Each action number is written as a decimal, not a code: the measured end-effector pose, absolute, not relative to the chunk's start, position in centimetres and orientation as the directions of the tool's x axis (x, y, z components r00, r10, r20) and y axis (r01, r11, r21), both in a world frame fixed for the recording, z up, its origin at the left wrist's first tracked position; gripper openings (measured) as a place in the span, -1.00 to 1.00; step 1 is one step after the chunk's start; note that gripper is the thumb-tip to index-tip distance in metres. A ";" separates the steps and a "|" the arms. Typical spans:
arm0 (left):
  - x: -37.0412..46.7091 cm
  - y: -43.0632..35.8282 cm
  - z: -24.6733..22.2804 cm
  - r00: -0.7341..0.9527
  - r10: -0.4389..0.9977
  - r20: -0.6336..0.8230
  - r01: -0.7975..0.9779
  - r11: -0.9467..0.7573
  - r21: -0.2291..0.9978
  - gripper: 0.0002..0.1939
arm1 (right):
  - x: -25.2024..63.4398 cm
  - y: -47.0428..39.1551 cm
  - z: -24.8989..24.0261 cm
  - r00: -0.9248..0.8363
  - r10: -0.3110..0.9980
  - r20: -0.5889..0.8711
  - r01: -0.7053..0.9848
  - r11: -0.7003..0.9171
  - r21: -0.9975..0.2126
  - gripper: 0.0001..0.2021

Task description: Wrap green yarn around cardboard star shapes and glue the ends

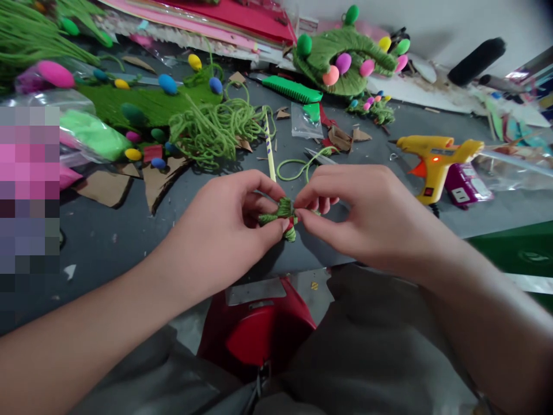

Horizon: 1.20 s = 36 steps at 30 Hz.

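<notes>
Just over the table's near edge, my left hand (228, 216) pinches a small yarn-wrapped cardboard shape (284, 208) between thumb and fingers. The shape has stubby green arms, and a bit of red shows in its middle. My right hand (345, 204) is closed in a pinch at the shape's right side. A strand of green yarn (294, 177) loops on the table behind the right fingers and seems to run into them; the fingertips hide its end. Behind the left fingers lies a pale yellow stick with dark marks (268, 147).
A yellow glue gun (425, 158) with a lit light stands at right by a purple box (469, 184). Tangled green yarn (216, 129), cardboard scraps (106, 187), a green cutter (291, 88) and a green yarn wreath with coloured balls (328, 57) lie farther back. Below is a red stool (259, 328).
</notes>
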<state>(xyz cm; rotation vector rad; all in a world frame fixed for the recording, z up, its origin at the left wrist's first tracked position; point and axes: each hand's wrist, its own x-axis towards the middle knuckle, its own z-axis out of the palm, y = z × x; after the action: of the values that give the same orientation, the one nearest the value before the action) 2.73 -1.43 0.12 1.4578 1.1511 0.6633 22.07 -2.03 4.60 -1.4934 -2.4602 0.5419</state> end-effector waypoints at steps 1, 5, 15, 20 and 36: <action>2.7 -1.4 0.1 0.355 0.918 -0.179 0.302 0.068 0.951 -0.80 | 21.9 -2.2 4.6 -0.454 0.891 -0.013 0.812 0.407 -0.418 -0.88; 2.5 -1.4 0.1 0.303 0.942 -0.145 0.327 0.040 0.944 -0.77 | 21.5 -2.6 4.6 -0.434 0.901 -0.014 0.811 0.384 -0.440 -0.87; 2.5 -0.8 1.0 0.157 0.978 -0.140 0.224 0.103 0.969 -0.69 | 22.5 -2.9 4.0 -0.481 0.873 0.079 0.794 0.472 -0.382 -0.84; 2.5 -0.6 0.8 0.204 0.965 -0.164 0.160 0.133 0.978 -0.66 | 23.0 -2.4 3.8 -0.521 0.849 0.090 0.762 0.510 -0.399 -0.82; 3.0 -1.8 0.1 0.378 0.886 -0.268 0.255 0.179 0.950 -0.67 | 22.5 -1.9 4.4 -0.450 0.893 -0.012 0.829 0.413 -0.378 -0.86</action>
<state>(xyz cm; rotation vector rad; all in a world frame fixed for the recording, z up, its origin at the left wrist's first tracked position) 3.05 -1.85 0.11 1.3553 1.1392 0.6214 22.46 -1.94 4.39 -1.5272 -2.4739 0.4959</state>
